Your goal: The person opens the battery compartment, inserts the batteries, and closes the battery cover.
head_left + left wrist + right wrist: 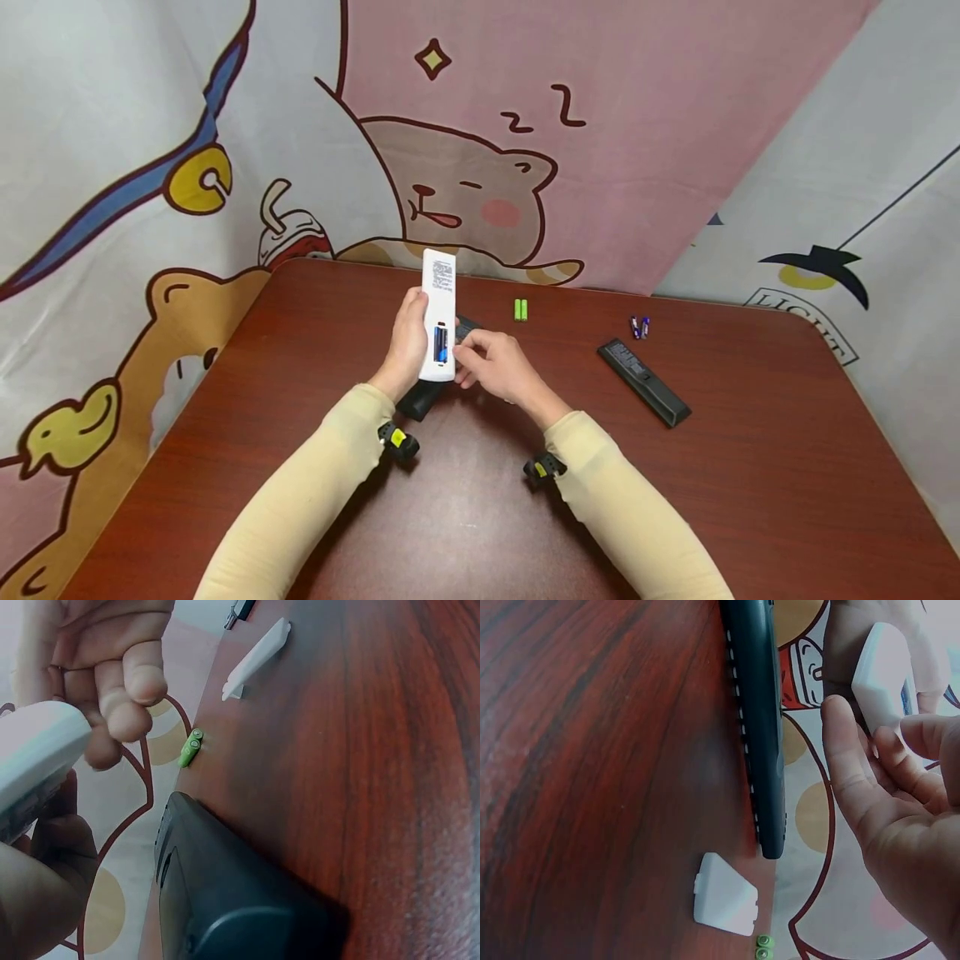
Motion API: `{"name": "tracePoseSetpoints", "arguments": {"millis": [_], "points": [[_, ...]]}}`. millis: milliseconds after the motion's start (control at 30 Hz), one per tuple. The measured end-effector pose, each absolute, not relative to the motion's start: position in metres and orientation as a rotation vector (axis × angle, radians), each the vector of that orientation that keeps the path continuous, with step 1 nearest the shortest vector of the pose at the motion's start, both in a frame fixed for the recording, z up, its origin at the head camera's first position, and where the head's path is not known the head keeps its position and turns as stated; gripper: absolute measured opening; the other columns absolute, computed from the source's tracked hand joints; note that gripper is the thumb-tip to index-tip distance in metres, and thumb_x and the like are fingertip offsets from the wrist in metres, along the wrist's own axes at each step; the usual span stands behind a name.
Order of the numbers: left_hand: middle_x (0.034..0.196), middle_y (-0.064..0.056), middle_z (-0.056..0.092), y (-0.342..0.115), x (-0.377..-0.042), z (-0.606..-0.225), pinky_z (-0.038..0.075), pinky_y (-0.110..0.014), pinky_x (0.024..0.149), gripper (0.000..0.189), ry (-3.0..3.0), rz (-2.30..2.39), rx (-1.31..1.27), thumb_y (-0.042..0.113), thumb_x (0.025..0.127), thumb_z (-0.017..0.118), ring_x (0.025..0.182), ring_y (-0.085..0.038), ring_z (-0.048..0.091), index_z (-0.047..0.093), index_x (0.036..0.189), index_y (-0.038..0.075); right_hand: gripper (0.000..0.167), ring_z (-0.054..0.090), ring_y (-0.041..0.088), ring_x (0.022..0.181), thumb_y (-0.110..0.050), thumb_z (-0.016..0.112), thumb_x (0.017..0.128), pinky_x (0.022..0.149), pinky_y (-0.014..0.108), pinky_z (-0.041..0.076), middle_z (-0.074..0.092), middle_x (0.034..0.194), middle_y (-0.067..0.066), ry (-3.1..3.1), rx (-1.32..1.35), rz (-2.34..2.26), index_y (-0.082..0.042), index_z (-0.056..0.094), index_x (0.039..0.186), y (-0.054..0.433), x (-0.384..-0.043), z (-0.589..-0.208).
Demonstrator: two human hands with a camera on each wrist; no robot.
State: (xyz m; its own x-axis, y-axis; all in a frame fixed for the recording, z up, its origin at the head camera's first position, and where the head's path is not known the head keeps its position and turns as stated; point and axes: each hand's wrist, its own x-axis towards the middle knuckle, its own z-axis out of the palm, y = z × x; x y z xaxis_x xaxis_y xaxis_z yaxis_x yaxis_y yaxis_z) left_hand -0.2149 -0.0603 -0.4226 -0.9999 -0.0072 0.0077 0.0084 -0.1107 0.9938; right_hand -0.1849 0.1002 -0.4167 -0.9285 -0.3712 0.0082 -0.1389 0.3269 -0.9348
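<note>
A white remote control, back side up, is gripped along its left edge by my left hand. Its battery compartment is uncovered, and blue-and-black batteries lie inside. At the right edge of the remote, beside the compartment, my right hand touches with its fingertips; its other fingers bend loosely. A black remote lies on the table below both hands, partly hidden by them. The white battery cover lies on the table in the right wrist view; the head view does not show it.
Two green batteries lie together toward the back of the wooden table. Farther right are two blue-and-white batteries and a second black remote, set diagonally. A printed cloth hangs behind the table's back edge.
</note>
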Motion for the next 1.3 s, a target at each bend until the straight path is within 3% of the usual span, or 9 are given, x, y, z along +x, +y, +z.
{"name": "tracePoseSetpoints", "arguments": {"millis": [200,500,933,1167,1300], "points": [[0.086,-0.012,0.062,-0.061,-0.215,-0.425,0.055,-0.031,0.060,0.034,-2.050,-2.403,0.008,0.026,0.112,0.021,0.065,-0.017,0.062,0.045,0.125,0.005,0.017,0.071,0.026,0.062,-0.011,0.062,0.103,0.065,0.051,0.061,0.072,0.074,0.015,2.454,-0.472,-1.578,0.002,0.067,0.093,0.106,-0.184,-0.418],[0.087,-0.014,0.061,-0.061,-0.214,-0.425,0.055,-0.031,0.060,0.035,-2.029,-2.442,-0.003,0.026,0.112,0.021,0.063,-0.019,0.062,0.044,0.127,0.005,0.017,0.066,0.019,0.060,-0.014,0.062,0.103,0.052,0.031,0.054,0.072,0.072,0.009,2.549,-0.462,-1.484,0.000,0.068,0.095,0.114,-0.184,-0.417],[0.090,-0.015,0.061,-0.062,-0.215,-0.425,0.055,-0.031,0.057,0.036,-2.035,-2.456,0.032,0.027,0.113,0.021,0.062,-0.019,0.061,0.043,0.132,0.005,0.014,0.061,0.014,0.057,-0.018,0.062,0.101,0.054,0.029,0.049,0.070,0.067,0.006,2.674,-0.395,-1.349,-0.009,0.070,0.093,0.127,-0.188,-0.421],[0.092,-0.017,0.062,-0.063,-0.214,-0.425,0.054,-0.032,0.058,0.037,-2.057,-2.441,0.020,0.028,0.113,0.020,0.062,-0.021,0.061,0.042,0.132,0.005,0.011,0.055,0.014,0.048,-0.018,0.062,0.100,0.051,0.029,0.043,0.070,0.069,0.008,2.703,-0.359,-1.279,-0.012,0.070,0.094,0.137,-0.191,-0.426],[0.091,-0.017,0.062,-0.063,-0.216,-0.426,0.055,-0.032,0.058,0.037,-2.053,-2.445,0.016,0.029,0.113,0.020,0.061,-0.021,0.061,0.042,0.131,0.005,0.010,0.058,0.014,0.052,-0.017,0.063,0.100,0.053,0.028,0.044,0.070,0.069,0.008,2.722,-0.355,-1.237,-0.012,0.070,0.096,0.142,-0.192,-0.427]]}}
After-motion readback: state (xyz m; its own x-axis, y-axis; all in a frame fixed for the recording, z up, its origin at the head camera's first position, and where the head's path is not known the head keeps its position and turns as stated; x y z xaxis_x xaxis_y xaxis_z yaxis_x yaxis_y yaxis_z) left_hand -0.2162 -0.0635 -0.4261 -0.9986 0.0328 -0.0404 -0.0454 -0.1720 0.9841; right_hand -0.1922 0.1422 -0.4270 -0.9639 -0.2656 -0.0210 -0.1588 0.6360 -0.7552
